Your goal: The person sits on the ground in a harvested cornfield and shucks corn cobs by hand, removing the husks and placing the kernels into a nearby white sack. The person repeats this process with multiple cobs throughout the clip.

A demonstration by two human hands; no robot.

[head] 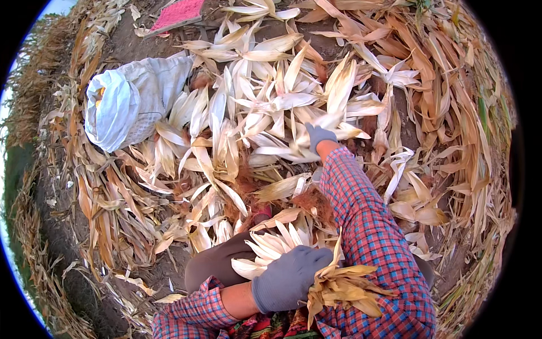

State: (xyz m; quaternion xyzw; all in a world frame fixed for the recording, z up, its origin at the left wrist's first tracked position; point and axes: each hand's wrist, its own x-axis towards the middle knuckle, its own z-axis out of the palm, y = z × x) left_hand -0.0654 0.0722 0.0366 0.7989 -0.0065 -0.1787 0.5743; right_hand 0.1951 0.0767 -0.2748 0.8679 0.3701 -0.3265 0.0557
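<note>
My left hand (292,277), in a grey glove, is closed around a bunch of dry corn husks (345,292) close to my lap. Brownish husks stick out on its right side and pale husk leaves fan out above it. My right hand (319,136), gloved too, reaches forward over the heap of pale corn husks (292,101). Blurred pale husks lie by its fingers; whether it grips any cannot be told. My right forearm, in a checked sleeve, crosses the right side of my lap.
A white woven sack (148,95) with a rolled rim lies at the left, some yellow corn showing inside. A red-covered low seat or frame (178,15) stands at the top. Dry corn stalks and leaves (457,110) ring the area, and reddish corn silk (315,201) lies before my knees.
</note>
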